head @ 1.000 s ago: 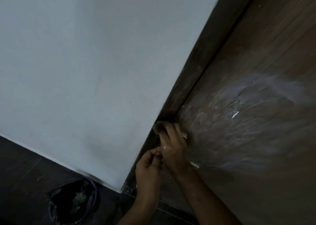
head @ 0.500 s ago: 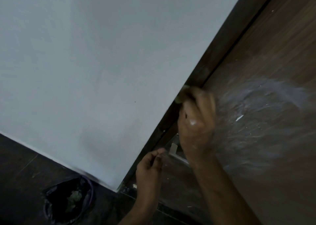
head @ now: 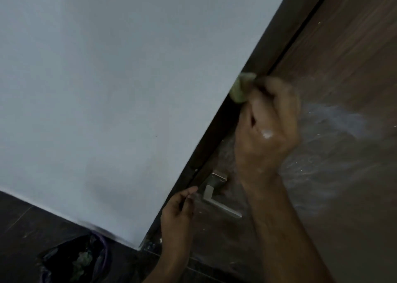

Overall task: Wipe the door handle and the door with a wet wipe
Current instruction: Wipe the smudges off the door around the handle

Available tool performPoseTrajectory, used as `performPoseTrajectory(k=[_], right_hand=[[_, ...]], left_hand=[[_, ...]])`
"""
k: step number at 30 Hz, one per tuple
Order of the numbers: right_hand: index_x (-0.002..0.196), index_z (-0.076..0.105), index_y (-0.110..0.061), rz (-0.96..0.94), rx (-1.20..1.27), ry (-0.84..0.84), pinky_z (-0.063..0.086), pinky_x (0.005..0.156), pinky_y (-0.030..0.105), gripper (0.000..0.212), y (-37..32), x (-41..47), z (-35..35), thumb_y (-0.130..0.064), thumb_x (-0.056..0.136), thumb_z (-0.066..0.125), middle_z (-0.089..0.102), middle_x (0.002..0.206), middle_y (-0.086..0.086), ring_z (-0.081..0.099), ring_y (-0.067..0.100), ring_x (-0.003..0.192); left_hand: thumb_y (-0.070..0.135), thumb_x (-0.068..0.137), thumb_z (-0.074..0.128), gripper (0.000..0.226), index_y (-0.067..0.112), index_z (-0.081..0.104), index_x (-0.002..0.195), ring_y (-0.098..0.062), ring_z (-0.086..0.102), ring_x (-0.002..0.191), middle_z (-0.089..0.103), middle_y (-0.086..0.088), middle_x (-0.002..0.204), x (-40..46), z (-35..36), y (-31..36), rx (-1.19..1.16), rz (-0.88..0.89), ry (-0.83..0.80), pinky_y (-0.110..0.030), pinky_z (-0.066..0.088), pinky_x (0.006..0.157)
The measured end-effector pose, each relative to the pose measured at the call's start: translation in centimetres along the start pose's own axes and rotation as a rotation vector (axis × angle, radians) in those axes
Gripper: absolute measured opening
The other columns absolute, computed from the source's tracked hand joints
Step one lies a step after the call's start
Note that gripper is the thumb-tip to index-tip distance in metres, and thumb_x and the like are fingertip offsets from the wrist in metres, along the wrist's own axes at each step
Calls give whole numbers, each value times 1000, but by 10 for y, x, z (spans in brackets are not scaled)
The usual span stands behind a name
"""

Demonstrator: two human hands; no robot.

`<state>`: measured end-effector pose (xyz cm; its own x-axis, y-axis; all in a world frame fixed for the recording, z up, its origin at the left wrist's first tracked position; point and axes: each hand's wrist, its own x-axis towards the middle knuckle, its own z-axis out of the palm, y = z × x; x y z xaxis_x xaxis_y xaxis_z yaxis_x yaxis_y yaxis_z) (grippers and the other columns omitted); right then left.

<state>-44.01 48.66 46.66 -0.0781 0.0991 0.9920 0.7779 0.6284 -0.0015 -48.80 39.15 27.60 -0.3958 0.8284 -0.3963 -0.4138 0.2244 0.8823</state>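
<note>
The right hand (head: 266, 130) is curled tight around a crumpled pale-green wet wipe (head: 241, 87), with only a wad of it showing past the fingers; the wad is pressed where the dark door frame (head: 217, 132) meets the edge of the door (head: 343, 68), well above the door handle (head: 217, 194). A white smear sits on the back of that hand near the knuckles. The hand and wipe are blurred, so which fingers pinch the wipe cannot be told. The left hand (head: 177, 214) is lower, near the foot of the frame and just beside the handle; its fingers are loosely bent, thumb and forefinger close together, and whether they pinch anything cannot be told. It seems to touch the door edge, though this is not certain. The two hands are well apart, the right one higher. The door is brown wood grain, with a broad whitish, streaky haze and small white flecks across its middle, right of the right hand. The handle is a silver lever on a square plate. To the left stands a pale grey wall (head: 107, 89), and below it, on the dark floor (head: 21, 229), lies a black bag (head: 75, 259) with greenish scraps inside.
</note>
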Motion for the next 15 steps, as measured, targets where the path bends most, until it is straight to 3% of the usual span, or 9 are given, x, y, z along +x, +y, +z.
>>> performPoseTrajectory(k=[3, 7, 11, 13, 15], right_hand=[[86, 75, 7, -34, 25, -28, 40, 87, 17, 27, 6, 0, 3, -1, 101, 53, 70, 93, 21, 59, 24, 87], [93, 65, 1, -100, -27, -400, 43, 93, 29, 15, 3, -93, -3, 7, 97, 52, 63, 111, 20, 60, 32, 94], [98, 70, -7, -14, -70, -772, 56, 77, 35, 17, -3, -184, -4, -4, 86, 58, 67, 105, 9, 56, 23, 100], [95, 75, -15, -125, -173, -900, 48, 81, 39, 20, -6, -207, -4, -14, 75, 73, 71, 100, 3, 51, 23, 104], [93, 73, -23, -174, -255, -879, 36, 84, 40, 19, -6, -210, -3, -23, 74, 76, 70, 100, -4, 50, 23, 107]], left_hand=[[21, 96, 61, 21, 35, 77, 97, 4, 68, 88, 75, 19, 96, -1, -3, -1, 12, 4, -2, -26, 53, 80], [14, 98, 58, 26, 33, 76, 97, 4, 68, 86, 76, 18, 93, 1, -11, -6, 17, 36, 38, -25, 51, 76], [7, 96, 53, 26, 15, 77, 87, -13, 68, 69, 76, 1, 76, 3, -10, -10, 21, -64, 46, -21, 52, 60], [6, 97, 52, 28, 7, 75, 81, -14, 66, 58, 74, -4, 67, 3, -10, -11, 19, -163, 19, -16, 49, 49], [6, 99, 51, 27, 0, 74, 86, -13, 66, 56, 74, -13, 74, 4, -9, -12, 10, -231, 1, -16, 49, 47]])
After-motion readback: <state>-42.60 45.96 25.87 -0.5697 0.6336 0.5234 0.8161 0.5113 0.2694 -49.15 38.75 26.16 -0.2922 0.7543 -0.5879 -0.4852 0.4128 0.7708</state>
